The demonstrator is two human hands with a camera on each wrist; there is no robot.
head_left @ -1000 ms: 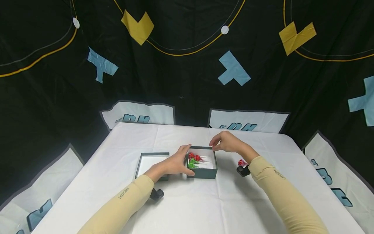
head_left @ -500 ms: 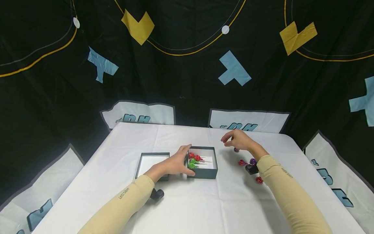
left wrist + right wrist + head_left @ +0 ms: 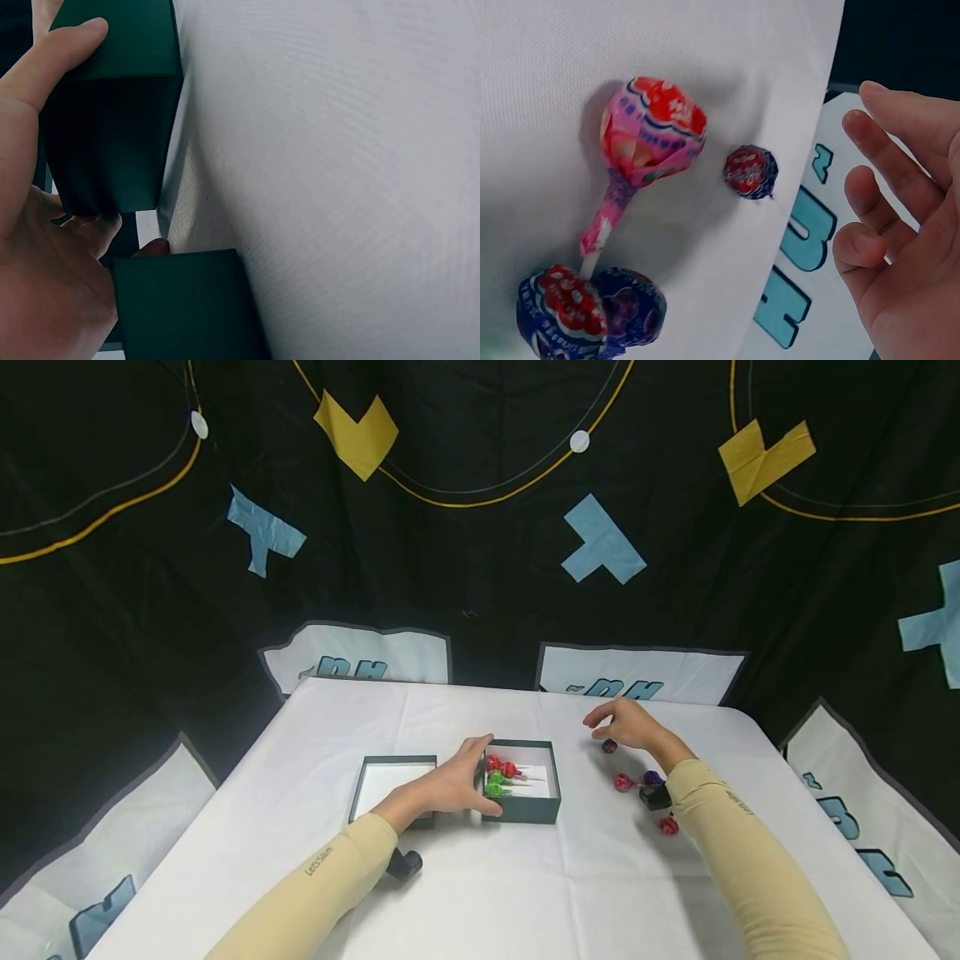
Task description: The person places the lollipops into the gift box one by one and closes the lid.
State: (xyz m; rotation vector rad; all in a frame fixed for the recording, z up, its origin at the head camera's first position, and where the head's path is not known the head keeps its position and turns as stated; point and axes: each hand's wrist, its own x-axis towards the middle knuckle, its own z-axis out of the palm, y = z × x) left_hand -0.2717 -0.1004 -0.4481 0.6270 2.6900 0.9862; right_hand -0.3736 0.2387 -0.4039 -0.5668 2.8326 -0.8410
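My left hand [image 3: 442, 785] grips the left end of a dark green box [image 3: 531, 811], thumb [image 3: 79, 41] on its front wall, fingers toward the back corner. Inside, red lollipops [image 3: 510, 769] and green lollipops [image 3: 495, 789] lie with their white sticks pointing right. My right hand [image 3: 630, 724] hovers over the table right of the box, fingers loosely bent and holding nothing. Just beneath it in the head view is a dark wrapped lollipop [image 3: 610, 746]. The right wrist view shows a pink-and-red lollipop [image 3: 656, 131] and blue-purple lollipops [image 3: 562, 307] nearby.
A second shallow green tray with white inside [image 3: 382, 781], like the box's lid, lies left of the box, partly behind my left arm. Another red lollipop [image 3: 669, 825] lies beside my right sleeve. The white-clothed table [image 3: 495, 893] ends at a black curtain.
My right hand has moved from the box's back right corner out to the right, above the loose lollipops. The left hand and the box have stayed in place.
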